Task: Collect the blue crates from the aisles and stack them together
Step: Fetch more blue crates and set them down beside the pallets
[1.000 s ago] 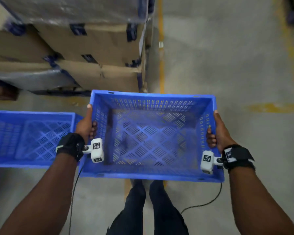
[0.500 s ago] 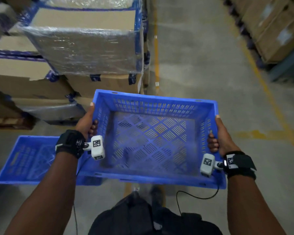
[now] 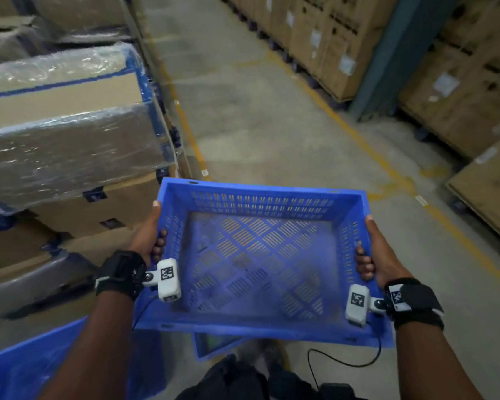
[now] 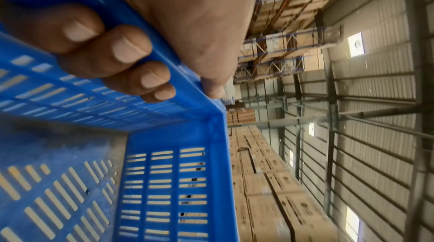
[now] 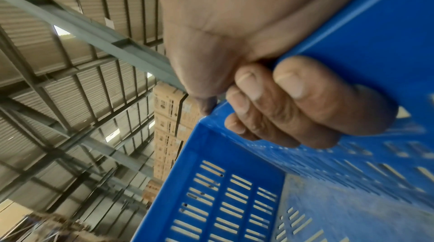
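I carry an empty blue slotted crate (image 3: 260, 255) at waist height, level, in the aisle. My left hand (image 3: 153, 235) grips its left rim, fingers curled inside the wall and thumb along the top; the left wrist view shows the same hand (image 4: 145, 45) on the crate rim (image 4: 178, 71). My right hand (image 3: 370, 252) grips the right rim the same way, and in the right wrist view the hand (image 5: 270, 86) is wrapped over the crate (image 5: 234, 199). A second blue crate (image 3: 26, 368) lies on the floor at the lower left. Another blue crate edge (image 3: 214, 346) shows under the carried one.
Shrink-wrapped cardboard boxes (image 3: 70, 145) are stacked close on the left. More stacked cartons (image 3: 459, 82) and a grey-blue post (image 3: 378, 59) line the right side. A concrete aisle (image 3: 257, 116) with yellow floor lines (image 3: 358, 131) runs ahead. My legs (image 3: 257, 379) are below the crate.
The view has tilted up along the aisle. The floor crate has slid from mid-left to the lower-left corner of view. Both hands keep the same grip on the carried crate.
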Demonstrator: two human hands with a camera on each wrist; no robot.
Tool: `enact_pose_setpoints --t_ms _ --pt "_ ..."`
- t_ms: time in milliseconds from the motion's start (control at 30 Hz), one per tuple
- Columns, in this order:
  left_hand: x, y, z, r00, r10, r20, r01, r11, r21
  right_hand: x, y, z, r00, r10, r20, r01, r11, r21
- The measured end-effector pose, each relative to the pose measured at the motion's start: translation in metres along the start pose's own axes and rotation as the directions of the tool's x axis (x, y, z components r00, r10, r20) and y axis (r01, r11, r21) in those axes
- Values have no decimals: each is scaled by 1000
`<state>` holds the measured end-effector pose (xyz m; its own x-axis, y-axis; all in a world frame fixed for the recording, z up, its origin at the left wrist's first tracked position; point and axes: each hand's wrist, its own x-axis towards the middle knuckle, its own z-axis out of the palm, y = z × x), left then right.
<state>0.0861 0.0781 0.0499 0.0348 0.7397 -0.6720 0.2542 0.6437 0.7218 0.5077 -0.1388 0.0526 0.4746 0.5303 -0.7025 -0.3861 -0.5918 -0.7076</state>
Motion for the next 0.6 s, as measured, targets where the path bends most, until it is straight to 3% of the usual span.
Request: enact_pose_setpoints --t_ms 300,467,600 --pt "-15 21 104 954 50 296 -129 958 255 -106 103 -87 959 61 -276 12 967 256" --pt "-53 18 192 879 71 472 -267 892 364 -173 166 -143 902 83 -423 98 916 389" --pt "-100 4 277 787 34 616 -365 831 420 -226 227 -192 840 130 -527 178 852 492"
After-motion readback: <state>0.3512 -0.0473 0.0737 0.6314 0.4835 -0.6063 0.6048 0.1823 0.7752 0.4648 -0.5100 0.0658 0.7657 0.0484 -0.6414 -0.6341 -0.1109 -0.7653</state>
